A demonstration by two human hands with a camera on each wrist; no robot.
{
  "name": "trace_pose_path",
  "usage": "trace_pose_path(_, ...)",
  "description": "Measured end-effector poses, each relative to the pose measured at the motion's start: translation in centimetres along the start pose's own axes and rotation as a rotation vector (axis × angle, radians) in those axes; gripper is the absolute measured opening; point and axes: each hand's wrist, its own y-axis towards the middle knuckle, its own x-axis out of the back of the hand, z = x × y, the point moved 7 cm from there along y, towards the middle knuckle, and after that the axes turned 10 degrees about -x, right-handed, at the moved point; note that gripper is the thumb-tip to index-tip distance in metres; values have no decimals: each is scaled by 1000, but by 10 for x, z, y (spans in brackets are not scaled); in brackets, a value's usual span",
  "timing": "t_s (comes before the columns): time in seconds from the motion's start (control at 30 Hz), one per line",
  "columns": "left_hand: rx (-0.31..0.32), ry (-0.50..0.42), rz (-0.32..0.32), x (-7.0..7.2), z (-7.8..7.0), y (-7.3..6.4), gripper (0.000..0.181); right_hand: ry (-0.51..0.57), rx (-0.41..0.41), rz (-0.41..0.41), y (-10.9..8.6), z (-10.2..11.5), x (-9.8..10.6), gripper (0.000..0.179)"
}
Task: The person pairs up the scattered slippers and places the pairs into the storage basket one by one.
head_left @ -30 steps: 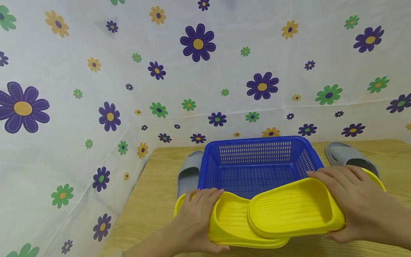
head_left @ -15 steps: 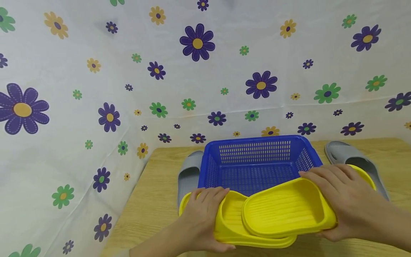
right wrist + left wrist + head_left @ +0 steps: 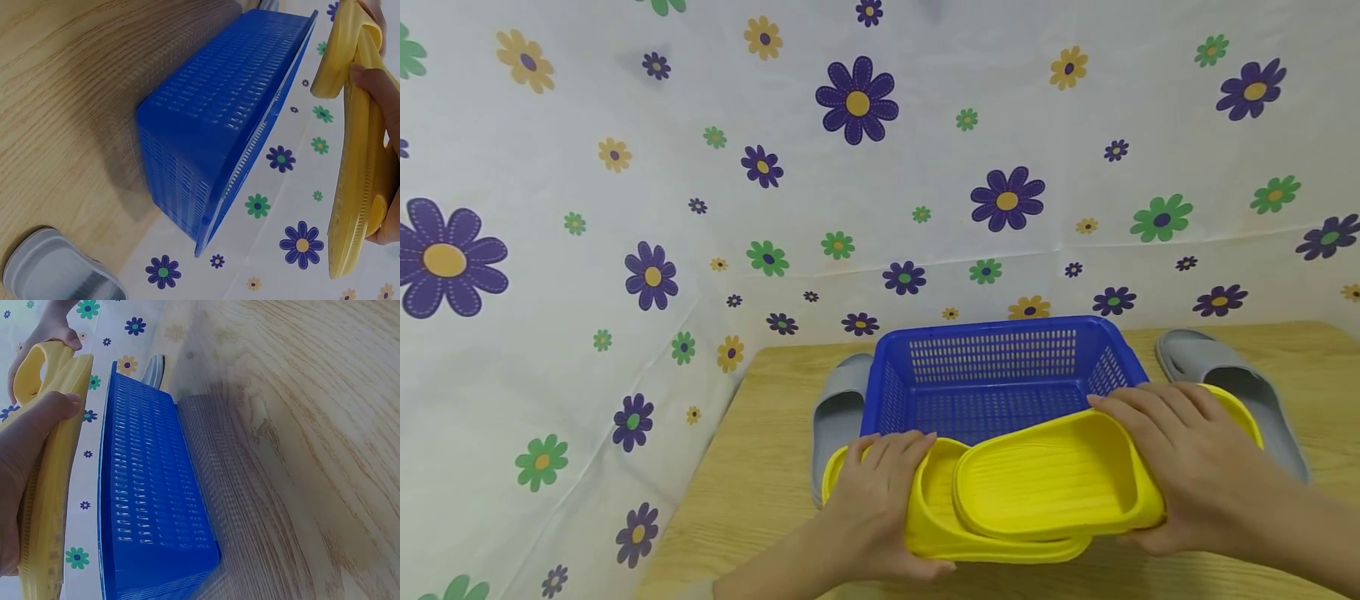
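Observation:
Two yellow slippers are held up over the near side of a blue plastic basket (image 3: 992, 329). My left hand (image 3: 876, 512) grips the left slipper (image 3: 928, 521) across its strap, thumb underneath. My right hand (image 3: 1187, 471) holds the right slipper (image 3: 1045, 483) the same way, fingers over the strap. Their heel ends meet in the middle, the right one lying on top of the left. In the left wrist view the thumb presses along the yellow sole (image 3: 56, 487), beyond the basket's rim. The right wrist view shows the other sole (image 3: 350, 181) above the basket.
A grey slipper (image 3: 835, 425) lies at the basket's left side, partly behind my left hand. Another grey slipper (image 3: 1262, 396) lies to the right. All stand on a wood-grain table (image 3: 737, 475), with a flower-printed white sheet (image 3: 925, 167) behind and at the left.
The right hand has shifted left and the left hand slightly right, so the yellow slippers overlap more. Both slippers have risen a little. The basket and grey slippers stay put.

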Motion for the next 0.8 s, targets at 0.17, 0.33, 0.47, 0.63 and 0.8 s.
trace_pose_path(0.17, 9, -2, 13, -1, 0, 2, 113, -1, -5, -6, 2, 0, -1, 97)
trace_pose_path(0.33, 33, -14, 57, -6, 2, 4, 114, -8, -11, -16, 4, 1, -2, 95)
trace_pose_path(0.47, 32, -25, 81, -8, 4, 9, 111, 0, -19, -17, 6, 0, -3, 95)
trace_pose_path(0.63, 16, -18, 92, -10, 5, 17, 108, 10, -29, -1, 8, -1, -6, 98)
trace_pose_path(0.8, 11, -1, 93, -12, 5, 21, 109, 5, -29, -4, 11, -1, -6, 106)
